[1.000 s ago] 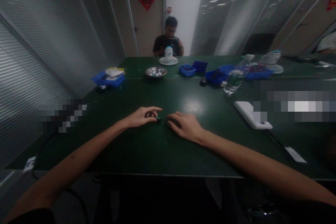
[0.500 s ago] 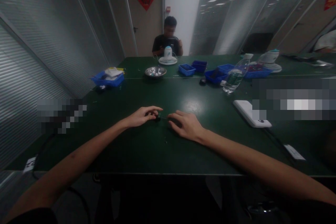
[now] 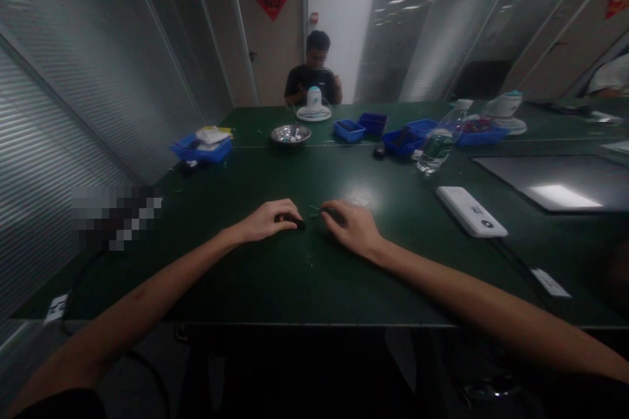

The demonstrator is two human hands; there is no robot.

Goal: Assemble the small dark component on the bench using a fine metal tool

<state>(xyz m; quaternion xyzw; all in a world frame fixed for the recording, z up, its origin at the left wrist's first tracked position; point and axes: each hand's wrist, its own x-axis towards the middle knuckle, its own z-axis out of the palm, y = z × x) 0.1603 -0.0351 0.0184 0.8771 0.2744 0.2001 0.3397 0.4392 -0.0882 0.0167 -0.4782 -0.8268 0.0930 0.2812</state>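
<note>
My left hand (image 3: 268,219) is closed around a small black part (image 3: 300,224), whose end shows past my thumb and fingertips just above the table. Facing it from the right, my right hand (image 3: 351,226) pinches a thin, pale, rod-like thing (image 3: 316,208) that points left; most of it is hidden by the fingers. Between the two hands lies a tiny greenish bit (image 3: 313,215) on the dark green table (image 3: 295,288). It is too small to make out.
A white power bank (image 3: 472,211) with a cable lies on the right, near a flat dark screen (image 3: 550,180). Farther back are a bottle (image 3: 439,144), a metal bowl (image 3: 291,136), a blue tray (image 3: 204,147), several blue bins (image 3: 350,131) and a fan (image 3: 314,105). A person (image 3: 314,72) sits opposite.
My left index finger has curled down onto the black part. The thin rod in my right hand has moved away from that part, and the greenish bit now shows between the hands.
</note>
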